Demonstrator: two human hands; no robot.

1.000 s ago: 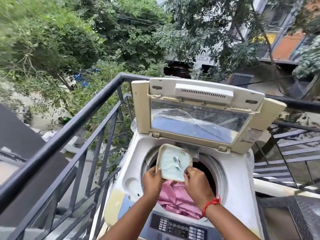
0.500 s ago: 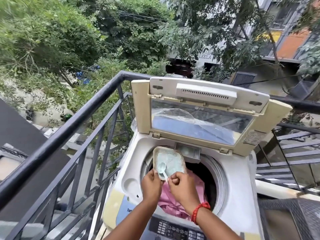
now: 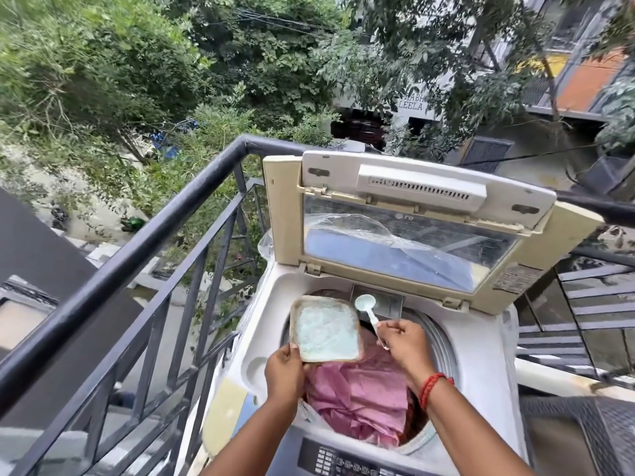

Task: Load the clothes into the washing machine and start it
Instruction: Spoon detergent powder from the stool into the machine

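Fingers of the right hand (image 3: 405,341) pinch the scoop (image 3: 365,301), now lifted from the left hand's (image 3: 285,371) gripped tub (image 3: 324,329).

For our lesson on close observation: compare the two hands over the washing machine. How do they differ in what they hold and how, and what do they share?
The left hand grips a flat square tub of pale powder by its near edge; the right hand pinches the handle of a small spoon. The right wrist wears a red thread; the left is bare. The right hand is higher in the picture. Both hover over the pink clothes in the open drum.
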